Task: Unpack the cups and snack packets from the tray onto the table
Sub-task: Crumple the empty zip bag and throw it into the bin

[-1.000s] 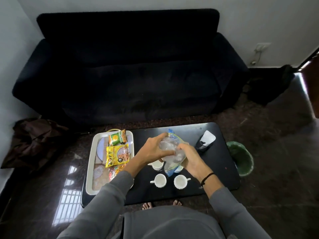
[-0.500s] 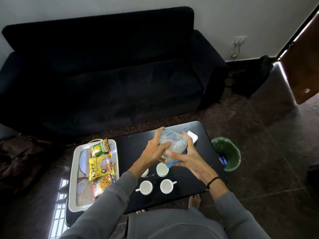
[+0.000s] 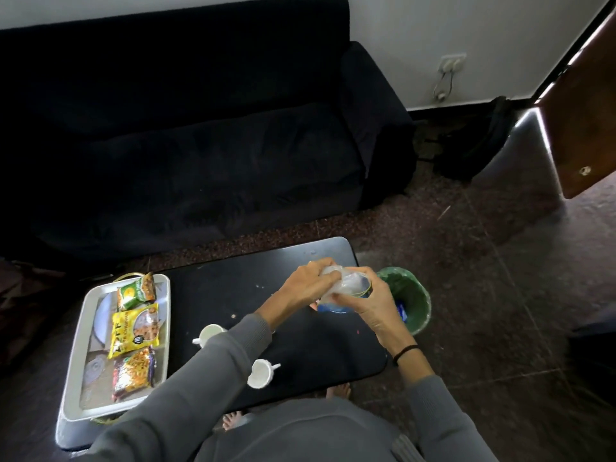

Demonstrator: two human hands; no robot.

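Observation:
A white tray (image 3: 78, 353) sits at the left end of the black table (image 3: 233, 288). In it lie a green snack packet (image 3: 135, 291), a yellow packet (image 3: 135, 330) and an orange-red packet (image 3: 133, 373). Two white cups show on the table: one (image 3: 210, 333) partly behind my left sleeve, another (image 3: 261, 373) near the front edge. Over the table's right end, my left hand (image 3: 305, 283) and my right hand (image 3: 365, 300) both crumple a clear plastic bag (image 3: 346, 285) with a blue edge.
A green waste bin (image 3: 411, 300) stands on the floor just right of the table, under my right hand. A black sofa (image 3: 186, 135) fills the far side. A dark bag (image 3: 473, 145) and a wooden door (image 3: 586, 108) are at the right.
My hands have moved right toward the bin and squeezed the plastic bag into a smaller bundle. The view has shifted right; my left arm now hides some of the cups.

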